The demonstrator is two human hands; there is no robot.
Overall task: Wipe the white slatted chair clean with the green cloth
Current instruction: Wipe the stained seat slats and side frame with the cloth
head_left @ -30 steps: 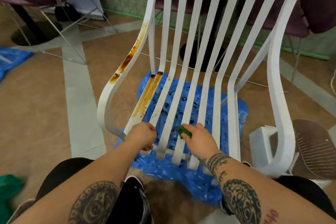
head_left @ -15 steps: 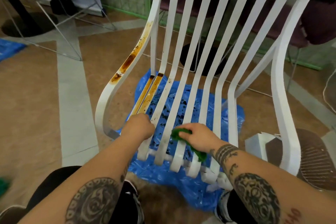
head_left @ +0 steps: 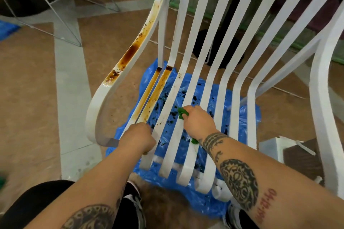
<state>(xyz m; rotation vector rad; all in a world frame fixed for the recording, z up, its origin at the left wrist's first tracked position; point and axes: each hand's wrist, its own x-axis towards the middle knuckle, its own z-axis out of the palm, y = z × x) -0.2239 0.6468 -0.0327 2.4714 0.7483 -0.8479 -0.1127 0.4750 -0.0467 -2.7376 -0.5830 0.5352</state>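
White chair [head_left: 234,117], one green cloth [head_left: 182,112], two hands [head_left: 138,140] [head_left: 199,123]

Upright white slatted chair [head_left: 214,72], brown-stained left slats; crumpled green cloth [head_left: 182,113] on a seat slat.

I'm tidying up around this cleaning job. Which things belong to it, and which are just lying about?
In the job: white slatted chair, its brown stains, green cloth in the right hand, left hand gripping a slat, blue plastic sheet underneath.
Lying about: white box, brown woven item beside it.
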